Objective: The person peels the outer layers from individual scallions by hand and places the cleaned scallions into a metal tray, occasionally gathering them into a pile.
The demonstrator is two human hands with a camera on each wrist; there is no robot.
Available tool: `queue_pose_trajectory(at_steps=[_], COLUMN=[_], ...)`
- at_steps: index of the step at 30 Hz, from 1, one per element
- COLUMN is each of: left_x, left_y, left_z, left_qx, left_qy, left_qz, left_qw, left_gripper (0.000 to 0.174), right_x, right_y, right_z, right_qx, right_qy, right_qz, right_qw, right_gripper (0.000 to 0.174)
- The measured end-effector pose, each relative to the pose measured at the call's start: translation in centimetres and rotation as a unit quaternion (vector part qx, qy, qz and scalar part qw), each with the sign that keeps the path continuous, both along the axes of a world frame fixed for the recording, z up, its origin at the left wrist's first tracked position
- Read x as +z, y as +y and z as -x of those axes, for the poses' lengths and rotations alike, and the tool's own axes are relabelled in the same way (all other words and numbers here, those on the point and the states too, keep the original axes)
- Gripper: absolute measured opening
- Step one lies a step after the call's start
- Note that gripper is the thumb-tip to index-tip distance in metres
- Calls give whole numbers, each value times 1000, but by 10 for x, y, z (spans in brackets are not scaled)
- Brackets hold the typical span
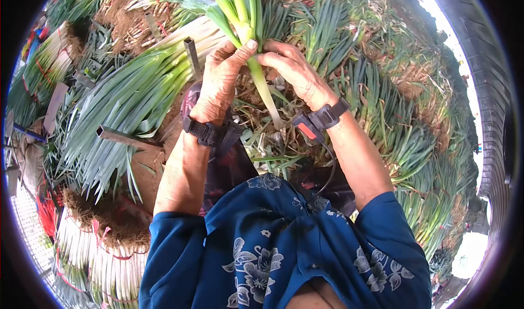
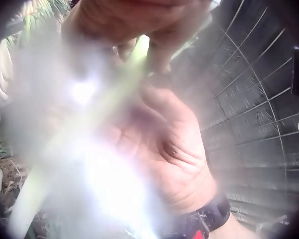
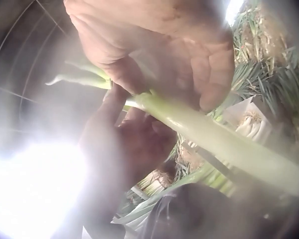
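One thick green onion stalk (image 1: 264,93) is held up in front of the body, its white root end pointing down toward the lap and its green leaves away. The left hand (image 1: 222,74) pinches it just below where the leaves fan out. Opposite, the right hand (image 1: 295,69) grips the same part, thumb and fingers on the stalk. The left wrist view is washed out by glare, with the pale stalk (image 2: 29,199) crossing it. In the right wrist view the stalk (image 3: 224,142) passes between the right hand (image 3: 159,45) and the left hand (image 3: 134,144).
A large pile of trimmed onions (image 1: 131,88) lies at the left between metal posts (image 1: 128,138). Tied bundles (image 1: 117,271) stand at the lower left. More onions (image 1: 376,96) cover the ground at the right, beside a large black tyre (image 1: 494,91). Loose leaf scraps lie below the hands.
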State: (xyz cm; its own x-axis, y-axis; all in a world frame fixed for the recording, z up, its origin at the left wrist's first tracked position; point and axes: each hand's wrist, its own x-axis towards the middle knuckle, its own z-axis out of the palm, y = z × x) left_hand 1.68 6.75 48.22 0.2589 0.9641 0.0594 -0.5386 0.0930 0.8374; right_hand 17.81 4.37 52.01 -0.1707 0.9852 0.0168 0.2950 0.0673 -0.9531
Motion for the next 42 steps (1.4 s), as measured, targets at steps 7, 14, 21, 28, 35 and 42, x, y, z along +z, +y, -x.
queue_pose_trajectory(at_steps=[7,14,21,28,35,42], left_x=[-17,-30,-56,-54,-47,-34], left_y=[-25,-31,-10,-7,26,70], left_z=[-16,-27,-35,-63,-43,26], left_qx=[-17,-73,-146,-77,-128,33], left_qy=[26,4,-60,29,-90,-93], left_qz=[-14,-1,86,121,153,99], left_qw=[999,997,984,989,976,990], left_gripper=[21,21,26,29,35,21], right_x=[-11,-53,-95,-103,-132,-181], right_y=[-28,-35,-37,-34,-45,-117], right_z=[-9,-25,-35,-7,-23,-216], right_qx=[-32,-79,-211,-312,-372,-316], right_qy=[-59,10,247,244,516,212], right_qz=[51,60,135,100,214,-34], right_qw=[996,995,936,913,741,924], right_gripper=[28,25,15,16,18,16])
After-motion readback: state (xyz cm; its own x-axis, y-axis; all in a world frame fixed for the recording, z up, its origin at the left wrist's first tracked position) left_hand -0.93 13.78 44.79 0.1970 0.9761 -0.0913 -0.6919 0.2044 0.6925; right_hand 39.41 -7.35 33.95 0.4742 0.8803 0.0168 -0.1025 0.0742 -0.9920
